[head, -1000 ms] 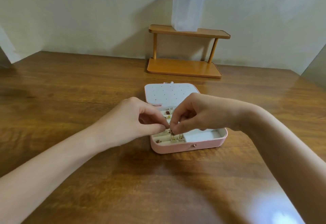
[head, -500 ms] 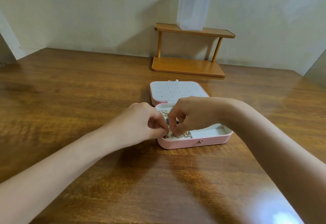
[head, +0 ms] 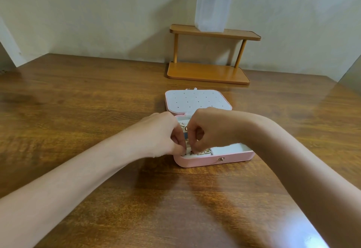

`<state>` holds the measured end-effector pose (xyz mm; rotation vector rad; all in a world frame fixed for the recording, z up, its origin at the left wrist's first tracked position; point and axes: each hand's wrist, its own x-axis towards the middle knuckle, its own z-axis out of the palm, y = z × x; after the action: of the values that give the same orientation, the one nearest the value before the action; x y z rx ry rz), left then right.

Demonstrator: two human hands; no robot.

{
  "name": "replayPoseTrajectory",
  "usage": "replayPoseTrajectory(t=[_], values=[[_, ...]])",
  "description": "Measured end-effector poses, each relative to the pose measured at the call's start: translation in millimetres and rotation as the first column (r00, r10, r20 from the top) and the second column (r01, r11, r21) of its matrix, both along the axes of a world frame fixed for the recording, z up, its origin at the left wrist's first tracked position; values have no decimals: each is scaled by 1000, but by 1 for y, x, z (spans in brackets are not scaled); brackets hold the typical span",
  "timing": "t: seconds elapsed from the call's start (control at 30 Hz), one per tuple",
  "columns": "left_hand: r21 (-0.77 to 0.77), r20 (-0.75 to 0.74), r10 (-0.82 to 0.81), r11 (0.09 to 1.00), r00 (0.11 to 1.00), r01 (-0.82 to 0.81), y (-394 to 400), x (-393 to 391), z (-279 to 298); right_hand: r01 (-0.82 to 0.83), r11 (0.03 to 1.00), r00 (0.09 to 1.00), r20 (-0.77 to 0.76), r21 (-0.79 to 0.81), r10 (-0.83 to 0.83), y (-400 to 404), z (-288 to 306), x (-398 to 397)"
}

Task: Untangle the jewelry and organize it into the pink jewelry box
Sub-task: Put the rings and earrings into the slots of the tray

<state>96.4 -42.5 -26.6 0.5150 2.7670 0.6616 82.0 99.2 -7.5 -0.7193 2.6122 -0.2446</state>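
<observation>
1. Left hand [head: 162, 134], frame centre: fingers curled, tips tucked down into left part of pink jewelry box [head: 214, 160]; seems to pinch a small piece at the tips, item itself too small to identify.
2. Right hand [head: 213, 128], just right of centre: fingers curled, tips meeting left-hand tips over same spot; likely pinching the same piece, or a neighbour. Both hands on one point prob. because untangling needs one side anchored while other teases free.
3. Box: lying open at centre frame, lid [head: 197, 100] flat toward upper frame, white panel w/ stud holes facing up. Base nearest viewer, snap on front wall. Laid open so compartments reachable from above.
4. Jewelry [head: 203, 152]: gold-tone pieces inside base, lower-left compartments, between and below fingertips; more glints above, near knuckles. Exact count not readable.
5. Right compartment [head: 231, 149]: white lining visible, no pieces seen there.
6. Background: wooden stand [head: 210, 72], upper centre, two tiers; translucent container [head: 213, 9] on top tier. All on wooden table [head: 97, 95].
7. Counts: hands 2; box 1; stand 1; container 1.
</observation>
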Motion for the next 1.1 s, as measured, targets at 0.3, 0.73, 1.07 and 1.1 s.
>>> replayPoseTrajectory(t=[0.3, 0.73, 1.07, 1.1], values=[[-4, -17, -17, 1000, 1000, 17, -1, -1, -1, 7, 989, 999, -48, -146, -14, 6, -7, -2], [-19, 5, -47, 999, 999, 47, -1, -2, 3, 29, 988, 999, -8, -151, -31, 4, -9, -2], [30, -132, 9, 1000, 991, -6, -12, -13, 15, 80, 978, 996, -18, -194, -85, 33, 4, -1], [51, -134, 20, 999, 991, -13, -12, -15, 14, 73, 980, 997, -5, -185, -75, 32, 0, 2]])
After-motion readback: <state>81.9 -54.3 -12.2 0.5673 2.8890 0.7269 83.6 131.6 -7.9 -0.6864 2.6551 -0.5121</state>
